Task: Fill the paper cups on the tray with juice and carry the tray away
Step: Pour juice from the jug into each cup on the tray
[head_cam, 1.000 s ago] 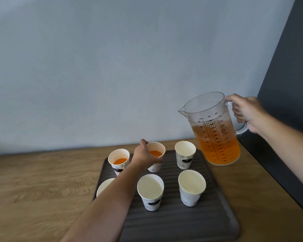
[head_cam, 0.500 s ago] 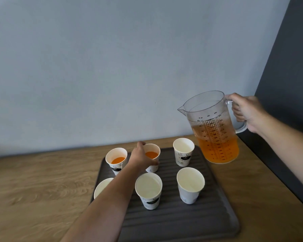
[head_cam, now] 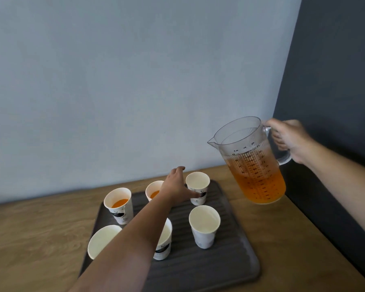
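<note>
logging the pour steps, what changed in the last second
The left hand left the middle back cup and moved right; its fingers now touch the empty back right cup. The right hand holds the pitcher aloft as before.

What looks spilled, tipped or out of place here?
Nothing stands out. The cups stand upright on the tray, no spill shows on the tray or table, and the right hand holds the jug clear of them.

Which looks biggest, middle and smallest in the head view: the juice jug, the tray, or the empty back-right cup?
1. tray, largest
2. juice jug
3. empty back-right cup, clearly smallest
</note>
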Demonstrator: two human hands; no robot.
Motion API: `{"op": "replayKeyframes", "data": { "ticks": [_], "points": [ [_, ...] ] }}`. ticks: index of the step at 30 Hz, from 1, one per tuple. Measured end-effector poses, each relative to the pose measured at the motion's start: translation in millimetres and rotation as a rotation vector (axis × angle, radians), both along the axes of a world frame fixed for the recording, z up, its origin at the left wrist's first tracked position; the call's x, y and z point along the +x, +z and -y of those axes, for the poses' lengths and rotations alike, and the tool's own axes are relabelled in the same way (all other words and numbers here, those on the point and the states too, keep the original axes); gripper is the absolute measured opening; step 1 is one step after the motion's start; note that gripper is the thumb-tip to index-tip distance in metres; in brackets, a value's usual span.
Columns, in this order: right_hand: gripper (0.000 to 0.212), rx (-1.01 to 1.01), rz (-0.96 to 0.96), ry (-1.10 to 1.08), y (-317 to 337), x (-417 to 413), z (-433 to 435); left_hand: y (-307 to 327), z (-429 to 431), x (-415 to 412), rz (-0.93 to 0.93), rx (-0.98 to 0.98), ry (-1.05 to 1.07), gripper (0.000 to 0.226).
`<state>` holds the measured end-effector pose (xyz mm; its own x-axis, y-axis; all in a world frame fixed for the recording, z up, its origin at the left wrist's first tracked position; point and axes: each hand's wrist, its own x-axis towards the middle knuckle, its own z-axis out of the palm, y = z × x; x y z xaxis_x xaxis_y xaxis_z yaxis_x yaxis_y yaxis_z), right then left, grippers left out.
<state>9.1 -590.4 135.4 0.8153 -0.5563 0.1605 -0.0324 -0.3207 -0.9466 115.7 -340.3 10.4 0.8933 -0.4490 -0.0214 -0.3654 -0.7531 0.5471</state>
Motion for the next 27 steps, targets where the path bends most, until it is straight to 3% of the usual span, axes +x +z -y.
{"op": "replayKeyframes", "data": {
  "ticks": [7, 12, 27],
  "points": [
    [0.046, -0.016, -0.058, 0.01, -13.2, -5.4, 24.3, -12.4, 30.7, 9.2, -0.079, 0.006, 0.014, 0.1],
    [0.046, 0.007, -0.081, 0.008, -29.2, -3.7, 35.5, -24.2, 45.7, 15.2, -0.064, -0.022, 0.094, 0.083],
    [0.046, -0.142, -0.095, 0.047, 3.1, -10.1, 12.3, 22.9, 22.5, -20.0, 0.004, -0.431, 0.092, 0.074]
  ]
}}
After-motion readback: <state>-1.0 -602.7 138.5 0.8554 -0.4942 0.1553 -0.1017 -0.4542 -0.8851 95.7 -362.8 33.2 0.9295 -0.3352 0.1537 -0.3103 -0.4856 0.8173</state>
